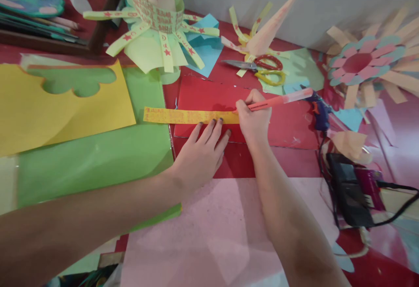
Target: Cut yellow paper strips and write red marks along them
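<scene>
A yellow paper strip (190, 116) with rows of reddish marks lies across a red board (206, 93), its left end over green paper. My left hand (199, 156) rests flat on the strip's lower edge, fingers spread. Closed around an orange-red marker pen (278, 100), my right hand (253, 119) sits at the strip's right part. The pen slants up to the right, its clear end away from the paper. Its tip meets the strip near my thumb, partly hidden by my fingers.
Scissors (257, 65) with red and yellow handles lie behind the board. Paper crafts with a cone (273, 29) and strips stand at the back. Right are a glue gun (320, 112) and a black power adapter (348, 191) with cables. Yellow paper (65, 117) covers green sheets (98, 169) at left.
</scene>
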Demonstrator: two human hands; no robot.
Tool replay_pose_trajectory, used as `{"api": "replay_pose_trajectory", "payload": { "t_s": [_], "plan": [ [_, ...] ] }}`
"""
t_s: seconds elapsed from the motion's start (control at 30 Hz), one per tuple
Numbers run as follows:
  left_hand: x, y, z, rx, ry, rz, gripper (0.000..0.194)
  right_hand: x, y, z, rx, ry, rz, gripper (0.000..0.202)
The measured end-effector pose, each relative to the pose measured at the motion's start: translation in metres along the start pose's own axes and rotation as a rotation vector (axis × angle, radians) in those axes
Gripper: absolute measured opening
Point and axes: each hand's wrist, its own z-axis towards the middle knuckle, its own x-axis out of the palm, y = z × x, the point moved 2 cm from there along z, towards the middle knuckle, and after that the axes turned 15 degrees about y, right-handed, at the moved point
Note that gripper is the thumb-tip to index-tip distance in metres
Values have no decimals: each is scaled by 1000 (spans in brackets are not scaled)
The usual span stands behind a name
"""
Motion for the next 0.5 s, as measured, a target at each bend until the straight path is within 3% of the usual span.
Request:
{"api": "replay_pose_trajectory", "payload": {
  "t_s": [0.5],
  "plan": [
    [1,0,-1,2,-9,-17,46,1,0,-1,47,102,94,32]
  ]
}}
